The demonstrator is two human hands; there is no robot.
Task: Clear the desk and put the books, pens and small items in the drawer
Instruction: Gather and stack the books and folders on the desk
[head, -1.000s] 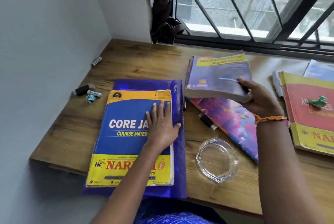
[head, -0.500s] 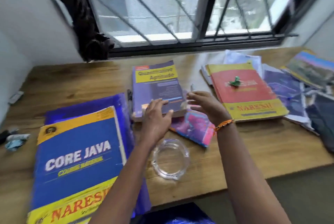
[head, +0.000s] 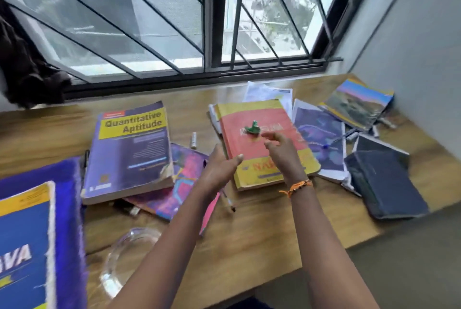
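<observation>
Both my hands hover empty over the wooden desk (head: 262, 234). My left hand (head: 219, 171) is open beside the near left corner of a red and yellow book (head: 249, 154). My right hand (head: 282, 151) is open above that book, just right of a small green item (head: 253, 129) lying on its cover. A purple "Quantitative Aptitude" book (head: 129, 151) rests on a pink and purple book (head: 184, 184). A blue Java book (head: 25, 246) lies on a purple folder (head: 67, 209) at the left. A pen (head: 228, 201) lies below my left hand.
A glass ashtray (head: 124, 258) sits near the front edge. More books (head: 359, 104), papers (head: 319, 139), pens (head: 346, 135) and a dark notebook (head: 384, 184) crowd the right end by the wall. A small white tube (head: 193, 140) and a black pen (head: 86, 159) lie beside the books. A barred window runs behind.
My right hand let go of the purple book, which now lies on the pink one. Both hands moved right to the red book, and my view turned right.
</observation>
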